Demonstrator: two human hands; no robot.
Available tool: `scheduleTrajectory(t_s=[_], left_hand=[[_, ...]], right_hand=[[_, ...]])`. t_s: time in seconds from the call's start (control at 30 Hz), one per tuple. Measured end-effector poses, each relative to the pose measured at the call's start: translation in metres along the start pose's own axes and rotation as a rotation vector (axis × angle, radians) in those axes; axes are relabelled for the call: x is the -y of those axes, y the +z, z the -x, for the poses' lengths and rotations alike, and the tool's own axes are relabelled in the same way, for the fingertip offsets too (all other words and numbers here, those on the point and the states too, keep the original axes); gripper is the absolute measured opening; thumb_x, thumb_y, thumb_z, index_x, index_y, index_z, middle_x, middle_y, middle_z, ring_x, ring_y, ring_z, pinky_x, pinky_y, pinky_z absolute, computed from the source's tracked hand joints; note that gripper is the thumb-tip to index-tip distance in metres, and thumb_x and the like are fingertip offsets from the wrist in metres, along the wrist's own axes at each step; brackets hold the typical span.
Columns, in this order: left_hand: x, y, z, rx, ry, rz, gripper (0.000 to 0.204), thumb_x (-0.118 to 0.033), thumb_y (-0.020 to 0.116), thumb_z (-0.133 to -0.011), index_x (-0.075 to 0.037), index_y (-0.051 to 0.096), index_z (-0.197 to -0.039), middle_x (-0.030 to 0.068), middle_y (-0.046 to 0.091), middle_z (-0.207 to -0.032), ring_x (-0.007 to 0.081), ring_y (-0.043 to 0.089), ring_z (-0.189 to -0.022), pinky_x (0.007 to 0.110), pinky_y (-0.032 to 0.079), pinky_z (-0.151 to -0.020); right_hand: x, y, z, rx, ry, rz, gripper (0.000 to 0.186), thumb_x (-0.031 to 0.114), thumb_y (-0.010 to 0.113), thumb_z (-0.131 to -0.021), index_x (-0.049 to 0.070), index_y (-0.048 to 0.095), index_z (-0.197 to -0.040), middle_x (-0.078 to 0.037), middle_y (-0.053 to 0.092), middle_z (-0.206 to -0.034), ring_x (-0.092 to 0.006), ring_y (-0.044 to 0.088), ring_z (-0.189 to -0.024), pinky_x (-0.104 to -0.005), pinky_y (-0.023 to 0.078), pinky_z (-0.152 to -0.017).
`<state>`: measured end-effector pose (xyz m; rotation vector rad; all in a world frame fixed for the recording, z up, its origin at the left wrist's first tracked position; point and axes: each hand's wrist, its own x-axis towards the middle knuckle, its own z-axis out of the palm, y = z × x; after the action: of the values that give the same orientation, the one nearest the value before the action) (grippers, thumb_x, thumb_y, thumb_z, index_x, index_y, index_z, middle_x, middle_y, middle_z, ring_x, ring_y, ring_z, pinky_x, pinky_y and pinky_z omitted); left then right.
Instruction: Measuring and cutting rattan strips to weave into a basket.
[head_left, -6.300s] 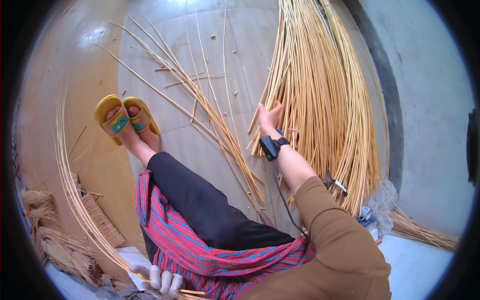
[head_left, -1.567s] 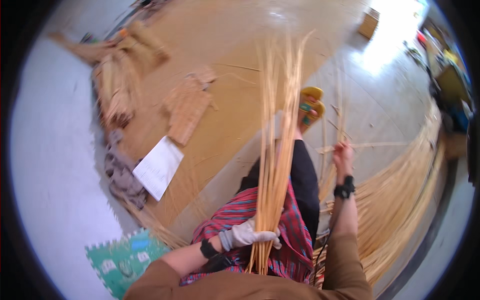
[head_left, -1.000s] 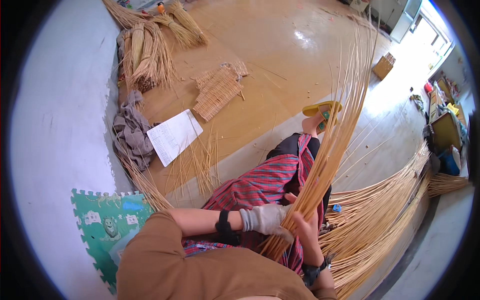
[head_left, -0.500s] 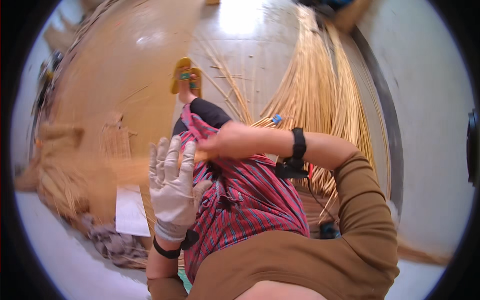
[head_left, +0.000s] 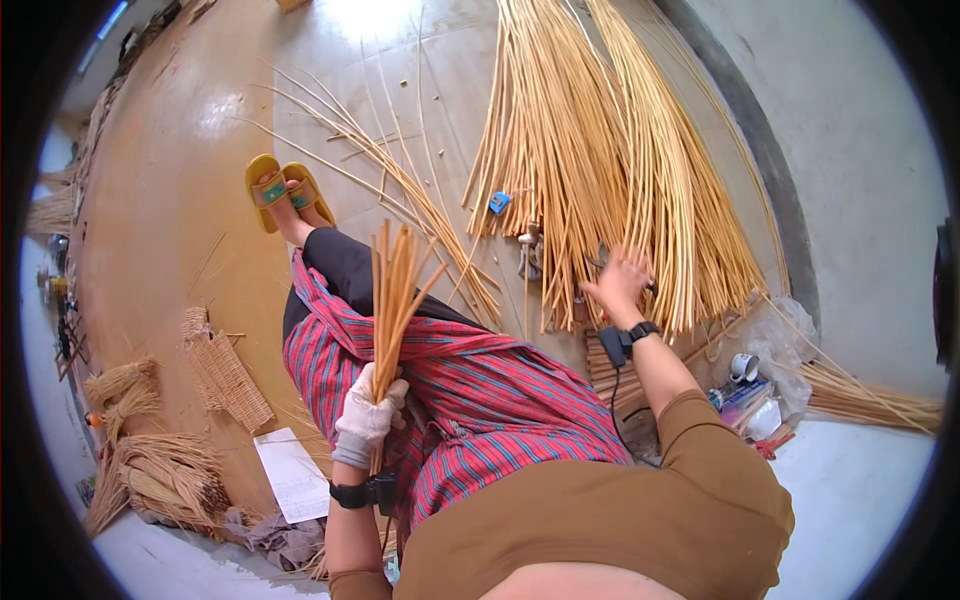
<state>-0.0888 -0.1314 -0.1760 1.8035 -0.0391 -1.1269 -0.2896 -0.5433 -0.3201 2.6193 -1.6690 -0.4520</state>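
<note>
My left hand (head_left: 366,415), in a white glove, is closed around a bundle of short cane sticks (head_left: 392,300) that stand up out of my fist above my lap. My bare right hand (head_left: 622,284) reaches over the near ends of a large spread of long canes (head_left: 575,130), thumb and fingers apart. A small dark object shows at its edge, partly covered; its kind I cannot make out. Beside that hand, on the canes, lie a grey tool (head_left: 530,255) and a small blue object (head_left: 498,202).
Loose canes (head_left: 400,185) lie on the floor ahead, near my yellow sandals (head_left: 265,190). To the left are a woven cane piece (head_left: 232,375), a white paper sheet (head_left: 290,475) and cane bundles (head_left: 170,470). Clear plastic (head_left: 785,345) and small supplies sit at right by the wall.
My right hand has moved from beside the left hand to the long canes at right. The left hand, earlier spread open, is now closed on the stick bundle. The view has shifted rightward.
</note>
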Motion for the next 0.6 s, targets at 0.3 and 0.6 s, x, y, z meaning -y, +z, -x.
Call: scheduleTrajectory(t_s=[0.3, 0.6], left_hand=[[-0.054, 0.021, 0.088, 0.554, 0.109, 0.342, 0.064, -0.024, 0.068, -0.1, -0.01, 0.032, -0.152, 0.0105, 0.061, -0.107, 0.0136, 0.064, -0.079, 0.03, 0.057, -0.069], [-0.084, 0.052, 0.112, 0.393, 0.286, -0.07, 0.033, -0.014, 0.059, -0.106, -0.001, 0.057, -0.136, 0.0076, 0.067, -0.119, 0.0141, 0.062, -0.107, 0.03, 0.05, -0.093]], right_hand=[[-0.042, 0.034, -0.002, 0.159, 0.05, -0.523, 0.071, 0.035, 0.074, -0.078, 0.004, 0.054, -0.139, -0.025, 0.066, -0.114, -0.0403, 0.064, -0.111, -0.0512, 0.049, -0.099], [0.243, -0.112, 0.051, -0.026, -0.802, -1.198, 0.055, 0.023, 0.074, -0.089, 0.001, 0.05, -0.134, -0.026, 0.066, -0.114, -0.0412, 0.067, -0.106, -0.0457, 0.052, -0.093]])
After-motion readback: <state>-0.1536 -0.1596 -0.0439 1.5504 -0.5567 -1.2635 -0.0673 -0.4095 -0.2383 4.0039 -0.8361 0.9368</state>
